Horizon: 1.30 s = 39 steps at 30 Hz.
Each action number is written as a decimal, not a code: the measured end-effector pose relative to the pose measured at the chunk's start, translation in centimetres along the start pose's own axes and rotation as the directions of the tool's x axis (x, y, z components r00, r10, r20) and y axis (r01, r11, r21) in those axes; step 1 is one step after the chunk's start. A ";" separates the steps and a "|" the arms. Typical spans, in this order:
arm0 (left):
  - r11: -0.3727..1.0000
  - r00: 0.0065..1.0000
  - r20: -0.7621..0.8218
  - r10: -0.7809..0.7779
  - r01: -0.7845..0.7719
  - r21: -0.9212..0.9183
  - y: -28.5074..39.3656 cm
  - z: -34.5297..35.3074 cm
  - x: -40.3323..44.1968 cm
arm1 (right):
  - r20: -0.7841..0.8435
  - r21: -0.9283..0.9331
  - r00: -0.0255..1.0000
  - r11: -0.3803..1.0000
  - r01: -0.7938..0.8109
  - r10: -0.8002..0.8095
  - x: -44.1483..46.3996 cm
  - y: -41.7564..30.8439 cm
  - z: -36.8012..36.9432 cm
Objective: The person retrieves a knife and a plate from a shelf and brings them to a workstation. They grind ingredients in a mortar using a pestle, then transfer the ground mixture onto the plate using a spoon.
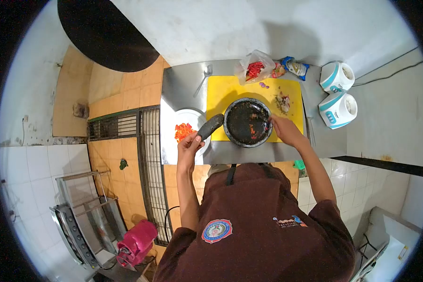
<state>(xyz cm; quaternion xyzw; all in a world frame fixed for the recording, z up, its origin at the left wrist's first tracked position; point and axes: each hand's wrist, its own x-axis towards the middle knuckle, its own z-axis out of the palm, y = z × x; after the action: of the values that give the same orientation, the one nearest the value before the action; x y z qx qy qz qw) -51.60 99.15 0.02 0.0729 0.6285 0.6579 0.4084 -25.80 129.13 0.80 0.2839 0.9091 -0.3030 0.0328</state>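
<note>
A dark stone mortar sits on the yellow cutting board, with bits of crushed red chili inside it. My left hand is closed around one end of a stone pestle. The pestle slants over the plate, its far end close to the mortar's left rim. At the opposite side, my right hand grips the mortar's right rim, its fingertips partly hidden there. Beneath the pestle lies a white plate with chopped orange-red pieces, next to my left hand.
A bag of red chilies, a blue packet and small purple shallots lie at the back. Scraps are on the board's right. A spoon rests at the left. Two white-and-teal appliances stand at the right.
</note>
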 end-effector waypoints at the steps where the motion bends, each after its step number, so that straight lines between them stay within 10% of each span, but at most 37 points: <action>1: 1.000 1.000 -0.003 0.007 -0.007 -0.016 -0.1 0.0 0.0 | 0.031 0.035 0.998 0.998 0.048 -0.049 -0.4 0.0 -0.3; 9: 0.998 1.000 -0.015 -0.020 0.019 -0.053 -0.7 -0.1 -0.1 | -0.103 0.020 0.994 0.999 0.047 -0.045 3.1 0.1 -0.5; 15: 0.998 0.999 -0.031 0.016 -0.018 -0.059 -0.8 0.1 -0.5 | 0.155 0.079 0.978 0.989 0.128 -0.139 1.8 0.6 -2.2; 18: 0.997 1.000 -0.028 0.009 -0.011 -0.079 -1.1 -0.2 -0.7 | -0.103 -0.072 0.991 0.995 0.076 -0.083 2.9 0.4 -2.3; 24: 0.995 1.000 -0.020 0.022 -0.024 -0.097 -1.3 -0.5 -1.3 | 0.116 -0.229 0.989 0.966 0.120 -0.095 -0.6 0.4 -3.1; 27: 0.995 0.999 -0.039 0.007 -0.011 -0.100 -1.3 -0.2 -1.2 | -0.076 -0.284 0.989 0.953 0.102 -0.129 -1.0 0.9 -2.9; 39: 0.993 1.000 -0.006 -0.019 0.018 -0.114 -1.3 -0.1 -0.4 | -0.026 -0.527 0.987 0.841 0.122 -0.160 -3.0 -2.5 -2.8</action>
<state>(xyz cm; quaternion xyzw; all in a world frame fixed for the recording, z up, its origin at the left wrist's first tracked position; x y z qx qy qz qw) -50.82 98.67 -1.03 0.0415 0.5920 0.6891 0.4158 -24.31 127.57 5.17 0.2068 0.9762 -0.0358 0.0551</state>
